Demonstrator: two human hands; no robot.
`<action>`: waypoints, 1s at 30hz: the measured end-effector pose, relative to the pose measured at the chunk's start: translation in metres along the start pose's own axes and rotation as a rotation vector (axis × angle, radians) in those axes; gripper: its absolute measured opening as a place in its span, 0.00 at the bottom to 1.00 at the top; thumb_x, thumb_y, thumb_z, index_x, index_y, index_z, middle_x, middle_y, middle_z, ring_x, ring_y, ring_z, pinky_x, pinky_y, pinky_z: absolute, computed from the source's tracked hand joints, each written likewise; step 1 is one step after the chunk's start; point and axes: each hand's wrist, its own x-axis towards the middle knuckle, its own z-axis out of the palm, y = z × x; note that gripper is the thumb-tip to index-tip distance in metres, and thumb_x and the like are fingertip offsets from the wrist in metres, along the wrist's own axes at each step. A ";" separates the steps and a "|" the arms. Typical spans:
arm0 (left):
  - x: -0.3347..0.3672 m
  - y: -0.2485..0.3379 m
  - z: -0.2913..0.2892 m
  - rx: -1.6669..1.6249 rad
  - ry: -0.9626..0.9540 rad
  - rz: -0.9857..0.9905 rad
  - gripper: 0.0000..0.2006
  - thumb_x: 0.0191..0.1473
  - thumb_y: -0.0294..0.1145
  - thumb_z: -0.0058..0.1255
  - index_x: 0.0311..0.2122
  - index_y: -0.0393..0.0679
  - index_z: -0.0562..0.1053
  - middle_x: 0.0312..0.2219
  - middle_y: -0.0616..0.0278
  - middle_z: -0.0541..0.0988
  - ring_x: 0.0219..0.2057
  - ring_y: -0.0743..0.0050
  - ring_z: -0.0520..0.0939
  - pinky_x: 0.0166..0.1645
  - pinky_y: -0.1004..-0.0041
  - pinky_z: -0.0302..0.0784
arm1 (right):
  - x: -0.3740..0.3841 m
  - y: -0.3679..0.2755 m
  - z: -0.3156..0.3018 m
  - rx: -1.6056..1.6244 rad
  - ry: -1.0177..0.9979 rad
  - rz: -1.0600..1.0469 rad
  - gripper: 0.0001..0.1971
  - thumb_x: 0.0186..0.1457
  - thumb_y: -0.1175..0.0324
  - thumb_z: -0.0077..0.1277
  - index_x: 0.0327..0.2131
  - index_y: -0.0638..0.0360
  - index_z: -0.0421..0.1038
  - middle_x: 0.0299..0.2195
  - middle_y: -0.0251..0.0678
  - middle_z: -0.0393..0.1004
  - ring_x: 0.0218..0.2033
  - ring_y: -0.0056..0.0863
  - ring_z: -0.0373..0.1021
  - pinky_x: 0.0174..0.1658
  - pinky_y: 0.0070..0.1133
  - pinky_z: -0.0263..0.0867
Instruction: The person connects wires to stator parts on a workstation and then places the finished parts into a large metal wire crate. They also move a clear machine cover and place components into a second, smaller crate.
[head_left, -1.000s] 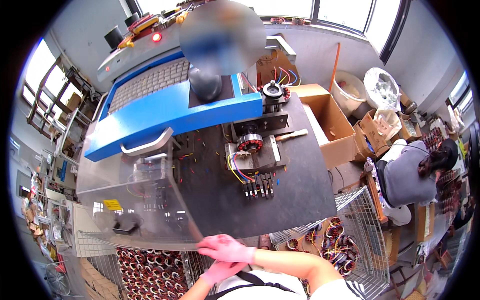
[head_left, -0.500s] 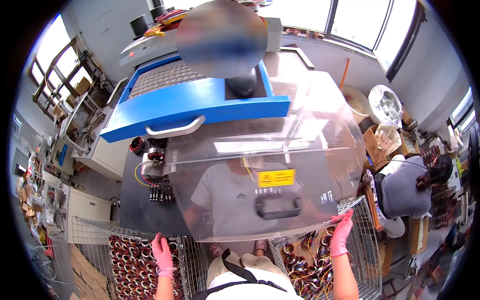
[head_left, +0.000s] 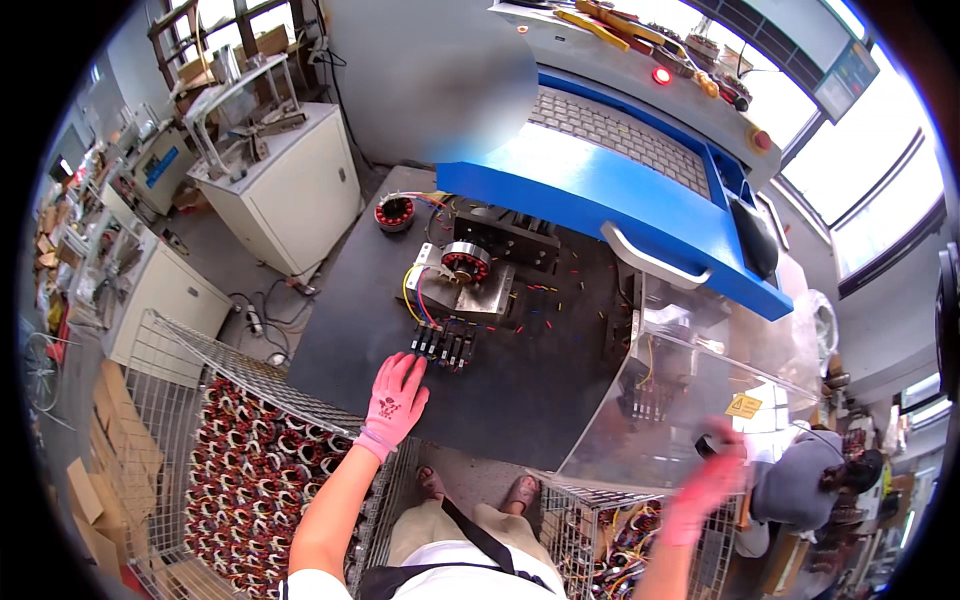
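My left hand, in a pink glove, reaches over the dark worktop with its fingers stretched out. Its fingertips are at the near edge of a row of black wire clamps; whether they touch is unclear. Behind the clamps, a wound motor stator sits on a metal fixture, and yellow and red wires run down to the clamps. A second stator lies farther back. My right hand, also pink-gloved, is smeared by motion beside the black handle of the clear plastic cover; its grip does not show.
A wire basket full of stators stands at the left, another basket with wired parts at the right. A blue keyboard drawer juts over the worktop's back. Short wire bits litter the top. Another person is at the far right.
The view has turned left. The clear cover now lies farther right, uncovering the stator fixture. My left hand has come from above the left basket to the clamps; my right is at the cover's handle.
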 end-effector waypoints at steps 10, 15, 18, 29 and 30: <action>0.011 -0.016 0.028 -0.098 -0.091 0.035 0.18 0.49 0.33 0.51 0.46 0.41 0.73 0.51 0.56 0.69 0.55 0.55 0.68 0.63 0.59 0.59 | -0.066 0.102 0.358 -0.368 -0.915 -0.214 0.34 0.55 0.56 0.51 0.58 0.68 0.54 0.48 0.54 0.68 0.50 0.49 0.65 0.55 0.35 0.59; -0.002 -0.032 0.018 -0.145 -0.049 0.003 0.26 0.48 0.32 0.52 0.55 0.44 0.67 0.48 0.58 0.69 0.54 0.57 0.68 0.63 0.59 0.60 | -0.030 0.093 0.356 -0.064 -0.771 0.093 0.19 0.63 0.62 0.41 0.52 0.63 0.67 0.47 0.43 0.73 0.49 0.34 0.70 0.53 0.25 0.62; 0.005 -0.023 0.017 -0.177 -0.024 0.006 0.27 0.48 0.33 0.53 0.55 0.45 0.67 0.48 0.58 0.69 0.54 0.58 0.68 0.63 0.59 0.60 | 0.022 0.099 0.369 -0.625 -0.486 -0.705 0.19 0.53 0.65 0.51 0.49 0.59 0.69 0.48 0.43 0.71 0.50 0.44 0.66 0.52 0.32 0.63; -0.023 0.018 -0.056 -2.584 0.223 -0.923 0.30 0.59 0.58 0.38 0.58 0.47 0.63 0.51 0.53 0.71 0.54 0.51 0.71 0.61 0.47 0.60 | -0.065 -0.001 0.292 -0.153 -1.128 0.285 0.23 0.51 0.56 0.54 0.49 0.58 0.71 0.40 0.47 0.73 0.45 0.42 0.67 0.50 0.31 0.63; -0.017 0.036 -0.090 -2.641 0.131 -0.853 0.37 0.56 0.67 0.32 0.60 0.45 0.60 0.55 0.53 0.68 0.55 0.46 0.70 0.61 0.42 0.60 | -0.078 -0.008 0.274 -0.316 -1.200 -0.001 0.24 0.52 0.57 0.53 0.49 0.59 0.70 0.40 0.46 0.72 0.45 0.43 0.67 0.50 0.31 0.62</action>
